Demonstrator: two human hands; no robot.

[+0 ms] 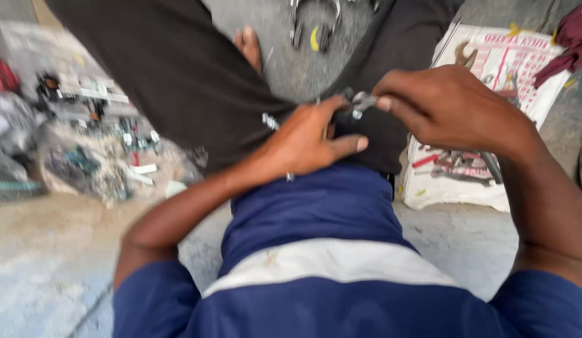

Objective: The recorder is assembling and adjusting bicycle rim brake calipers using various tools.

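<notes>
While both hands met over the lap, right hand (454, 106) and left hand (310, 141) fingers pinched a small metal part (361, 103); work appeared midway, spanners (457, 166) lying unused on the sack (522, 69).

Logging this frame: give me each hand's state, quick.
Left hand: fingers curled, touching the small metal part; grip cannot be told.
Right hand: closed, fingertips pinching the small metal part.

The small part (361, 103) pinched between both hands looks like dull grey metal. Trousers (191, 81) are matt dark cloth; the shirt (328, 213) is smooth blue and white fabric. On the right, a woven plastic sack (522, 62) bears worn metal tools (460, 166). The floor (47, 250) is rough concrete.
</notes>
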